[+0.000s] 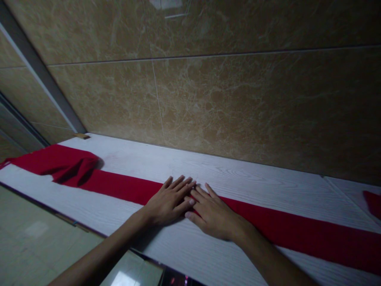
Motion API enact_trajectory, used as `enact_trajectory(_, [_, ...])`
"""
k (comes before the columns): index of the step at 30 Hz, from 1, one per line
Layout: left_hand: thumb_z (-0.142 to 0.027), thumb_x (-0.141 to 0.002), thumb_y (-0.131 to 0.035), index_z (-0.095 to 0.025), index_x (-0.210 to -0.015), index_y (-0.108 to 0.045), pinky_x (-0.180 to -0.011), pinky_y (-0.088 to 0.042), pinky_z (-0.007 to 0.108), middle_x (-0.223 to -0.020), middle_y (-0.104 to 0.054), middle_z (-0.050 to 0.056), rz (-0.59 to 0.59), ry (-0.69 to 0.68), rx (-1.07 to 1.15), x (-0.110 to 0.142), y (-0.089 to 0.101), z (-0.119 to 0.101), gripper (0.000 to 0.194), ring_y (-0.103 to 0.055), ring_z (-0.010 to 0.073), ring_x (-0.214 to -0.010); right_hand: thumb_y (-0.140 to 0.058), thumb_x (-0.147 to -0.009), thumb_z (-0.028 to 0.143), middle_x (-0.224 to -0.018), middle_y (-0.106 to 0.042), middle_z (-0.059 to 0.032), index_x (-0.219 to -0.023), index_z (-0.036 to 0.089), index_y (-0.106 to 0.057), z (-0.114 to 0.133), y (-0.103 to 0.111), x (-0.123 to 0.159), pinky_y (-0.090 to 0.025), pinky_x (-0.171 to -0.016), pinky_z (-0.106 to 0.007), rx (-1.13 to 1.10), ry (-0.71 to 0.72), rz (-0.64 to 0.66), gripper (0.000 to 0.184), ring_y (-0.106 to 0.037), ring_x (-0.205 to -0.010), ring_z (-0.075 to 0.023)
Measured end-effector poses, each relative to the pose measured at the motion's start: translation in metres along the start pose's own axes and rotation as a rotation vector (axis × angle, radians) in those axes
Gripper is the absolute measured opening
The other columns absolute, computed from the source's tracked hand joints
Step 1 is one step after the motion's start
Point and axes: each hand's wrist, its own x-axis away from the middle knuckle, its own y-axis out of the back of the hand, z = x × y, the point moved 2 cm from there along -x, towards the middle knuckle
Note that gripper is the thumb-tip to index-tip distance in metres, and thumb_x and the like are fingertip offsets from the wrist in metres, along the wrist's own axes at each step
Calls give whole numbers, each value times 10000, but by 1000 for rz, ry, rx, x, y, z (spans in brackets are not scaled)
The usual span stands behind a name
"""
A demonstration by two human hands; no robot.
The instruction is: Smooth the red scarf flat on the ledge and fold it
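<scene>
On the white table (190, 254), the left hand (166, 204) and the right hand (214, 215) are lying outspread, palms down, gripping nothing, on a red cloth strip (297, 233). Beside them the strip is running flat, seemingly smoothed; farther off, its left end is sitting in loose folds, not yet flattened.

strip (125, 187): matt cloth | tabletop (238, 176): wood-grained, smooth | wall (223, 103): glossy marble-look tile | floor (32, 246): glossy tile
</scene>
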Motion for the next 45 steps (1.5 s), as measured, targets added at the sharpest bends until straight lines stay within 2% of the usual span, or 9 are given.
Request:
enact_trajectory(14, [-656,-1042,-247,-297,-1630,-211,-1270,-98,576,-1679,-232,26,28,16,-2,0,2,-1,689,-151,270,-1576,-320,-1069,554,-1651,-326,-157,-1547,149,-437,-1,-2,-1,-13,-1271,-528,13,4,-7,637,-166,-1563,-283])
enact_trajectory(29, [-636,-1049,-270,-304,-1628,-220,-1268,-119,558,-1667,-269,37,-12,-22,-7,1,1,1,669,-187,278,-1568,-301,-1069,563,-1651,-329,-142,-1542,149,-444,1,0,0,-2,-1275,-517,1,4,-2,645,-161,-1566,-262])
enact_trajectory(38, [-642,-1045,-254,-293,-1630,-220,-1272,-96,548,-1677,-236,33,26,12,0,0,2,-2,682,-161,269,-1574,-322,-1070,550,-1647,-331,-166,-1541,127,-441,1,1,-1,-8,-1273,-522,4,0,2,645,-172,-1563,-276])
enact_trajectory(45, [-633,-1049,-277,-292,-1629,-223,-1272,-109,565,-1671,-253,40,6,-6,4,0,2,-1,675,-174,276,-1571,-333,-1068,549,-1656,-324,-134,-1549,166,-435,1,0,-1,-8,-1275,-513,7,-1,-7,623,-162,-1566,-261])
